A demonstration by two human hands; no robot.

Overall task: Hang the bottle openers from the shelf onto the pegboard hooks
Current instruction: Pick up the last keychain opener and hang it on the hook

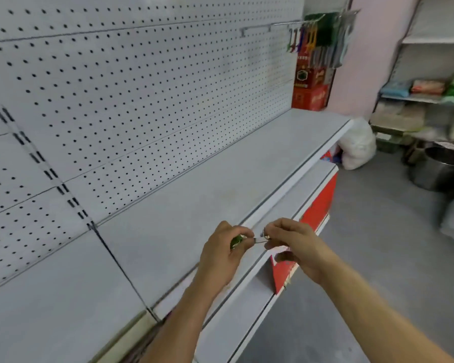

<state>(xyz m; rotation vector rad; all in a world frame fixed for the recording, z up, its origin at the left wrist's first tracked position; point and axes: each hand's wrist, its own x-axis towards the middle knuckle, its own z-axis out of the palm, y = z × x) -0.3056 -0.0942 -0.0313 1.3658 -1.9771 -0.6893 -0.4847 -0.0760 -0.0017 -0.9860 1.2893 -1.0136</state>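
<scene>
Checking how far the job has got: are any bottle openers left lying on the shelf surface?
No: the grey shelf shows no openers lying on it; the only one off the pegboard is the green bottle opener, held between both hands.

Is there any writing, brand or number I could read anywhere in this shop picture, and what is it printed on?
None can be read.
Red cardboard boxes stacked at the shelf's far end: gold and white print, too blurred to read.
Red panel on the lower shelf front: no legible text.
Small green-and-metal bottle opener held between both hands: too small to show any marking.
</scene>
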